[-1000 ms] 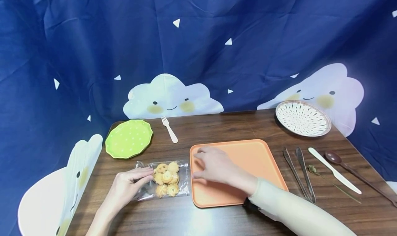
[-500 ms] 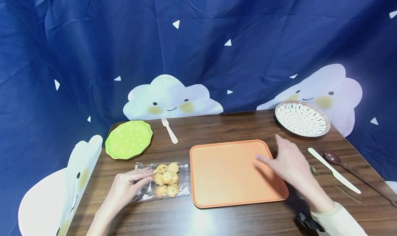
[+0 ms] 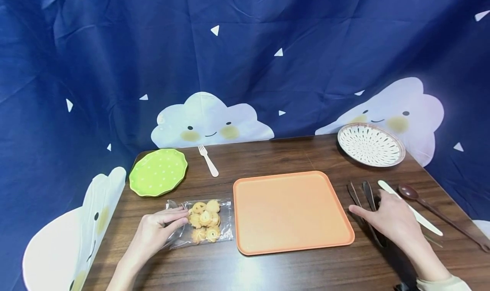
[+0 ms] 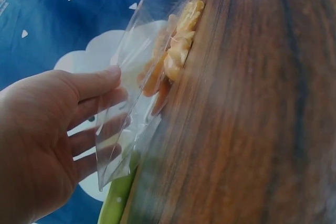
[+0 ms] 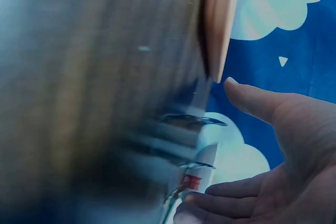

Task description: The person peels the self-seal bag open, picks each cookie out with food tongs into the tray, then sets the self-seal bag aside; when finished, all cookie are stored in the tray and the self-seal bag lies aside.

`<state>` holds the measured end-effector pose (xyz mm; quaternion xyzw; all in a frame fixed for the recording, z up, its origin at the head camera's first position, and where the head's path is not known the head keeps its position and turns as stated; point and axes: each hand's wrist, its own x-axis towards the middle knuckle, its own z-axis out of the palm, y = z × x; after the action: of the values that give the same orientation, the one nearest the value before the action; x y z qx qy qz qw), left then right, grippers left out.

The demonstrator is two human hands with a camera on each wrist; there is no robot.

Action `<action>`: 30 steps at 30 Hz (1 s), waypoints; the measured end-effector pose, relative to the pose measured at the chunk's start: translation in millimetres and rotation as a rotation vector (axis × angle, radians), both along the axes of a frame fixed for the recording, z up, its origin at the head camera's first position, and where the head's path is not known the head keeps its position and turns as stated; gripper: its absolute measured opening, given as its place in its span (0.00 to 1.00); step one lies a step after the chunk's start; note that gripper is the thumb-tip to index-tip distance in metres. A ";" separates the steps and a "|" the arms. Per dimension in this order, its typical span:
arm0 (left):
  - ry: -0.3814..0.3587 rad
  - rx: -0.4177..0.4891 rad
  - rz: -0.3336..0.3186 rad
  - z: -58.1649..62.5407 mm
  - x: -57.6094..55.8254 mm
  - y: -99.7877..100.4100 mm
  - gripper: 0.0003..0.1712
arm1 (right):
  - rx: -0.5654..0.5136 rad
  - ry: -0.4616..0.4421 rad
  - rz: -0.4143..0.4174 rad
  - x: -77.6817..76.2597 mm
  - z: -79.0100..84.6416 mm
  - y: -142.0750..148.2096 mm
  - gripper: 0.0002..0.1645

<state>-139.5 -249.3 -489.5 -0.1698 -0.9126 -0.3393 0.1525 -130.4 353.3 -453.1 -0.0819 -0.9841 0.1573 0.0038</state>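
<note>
A clear plastic bag of cookies (image 3: 205,221) lies left of the orange tray (image 3: 292,214). At its left end my left hand (image 3: 158,227) holds the plastic; in the left wrist view the thumb (image 4: 102,81) is on the near side and the fingers show through the film. My right hand (image 3: 394,218) is spread above the metal tongs (image 3: 357,199), thumb apart from the fingers, gripping nothing. The hand covers part of the tongs. The right wrist view is blurred, with the tongs just beyond my open hand (image 5: 283,150).
A green dotted plate (image 3: 158,172) and a white fork (image 3: 208,161) are at the back left. A patterned plate (image 3: 371,145) stands at the back right. A white knife (image 3: 425,221) and a brown spoon (image 3: 432,208) lie right of the tongs, partly behind my hand.
My right hand has travelled from over the orange tray rightward to the tongs. The left hand keeps its place on the cookie bag.
</note>
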 end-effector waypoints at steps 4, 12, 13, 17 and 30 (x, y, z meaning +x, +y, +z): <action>-0.016 0.002 0.008 -0.2 1.1 -0.3 0.13 | 0.009 0.003 -0.004 1.7 -6.4 2.9 0.50; -0.057 0.011 0.018 -0.3 1.6 -0.5 0.13 | 0.032 -0.048 0.021 -0.9 -8.3 7.8 0.48; -0.061 0.013 0.018 -0.2 1.6 -0.4 0.13 | 0.033 -0.044 0.031 -1.1 -8.5 8.5 0.47; -0.064 0.014 0.011 0.3 1.4 -0.2 0.13 | 0.023 -0.037 0.040 -1.2 -9.4 9.6 0.39; -0.054 0.004 0.013 -0.1 1.0 0.3 0.13 | -0.015 0.014 0.029 -1.5 -4.7 5.1 0.31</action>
<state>-138.5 -249.0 -489.6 -0.1544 -0.9168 -0.3445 0.1303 -131.9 358.4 -457.8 -0.0666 -0.9839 0.1654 0.0078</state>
